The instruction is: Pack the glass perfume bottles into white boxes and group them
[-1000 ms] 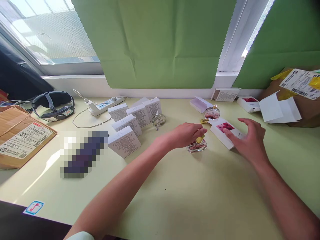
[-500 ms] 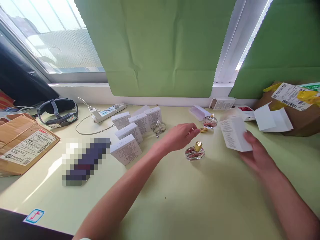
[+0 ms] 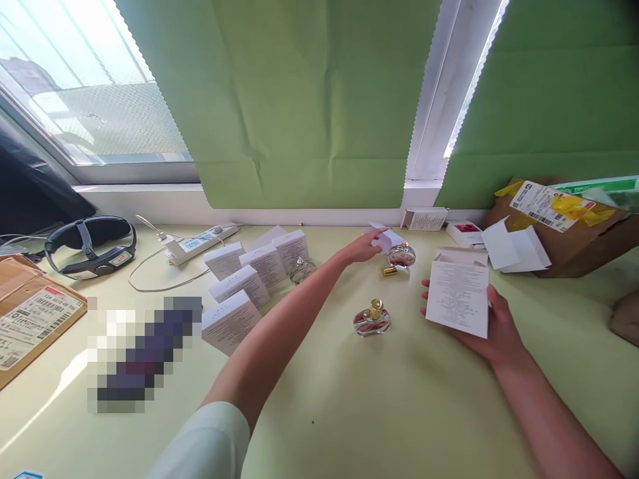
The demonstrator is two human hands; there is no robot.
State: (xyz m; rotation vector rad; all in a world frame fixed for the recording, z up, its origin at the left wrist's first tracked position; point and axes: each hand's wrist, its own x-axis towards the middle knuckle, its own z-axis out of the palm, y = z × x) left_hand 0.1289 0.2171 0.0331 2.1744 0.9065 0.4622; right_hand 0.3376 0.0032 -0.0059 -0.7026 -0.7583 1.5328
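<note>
My right hand (image 3: 496, 332) grips a white printed perfume box (image 3: 458, 299), tilted with its top flap raised. My left hand (image 3: 363, 247) stretches to a white folded card (image 3: 392, 239) at the back, fingers and thumb apart at its left edge; whether they touch it is unclear. Beside that card stands a round glass perfume bottle (image 3: 401, 256), and a loose gold cap (image 3: 389, 271) lies before it. Nearer me is a gold-capped perfume bottle (image 3: 372, 319). Another glass bottle (image 3: 301, 270) is partly hidden behind my left forearm.
Several white boxes (image 3: 232, 322) stand left of my forearm. Farther left are a power strip (image 3: 200, 243), a black headset (image 3: 92, 246), a blurred dark object (image 3: 150, 352) and a cardboard parcel (image 3: 40, 326). On the right sit an opened white box (image 3: 516, 247) and a brown carton (image 3: 574, 246).
My left hand has moved away from the gold cap, farther back to the folded card. My right hand has turned the box so its printed face points toward me. The view has shifted slightly.
</note>
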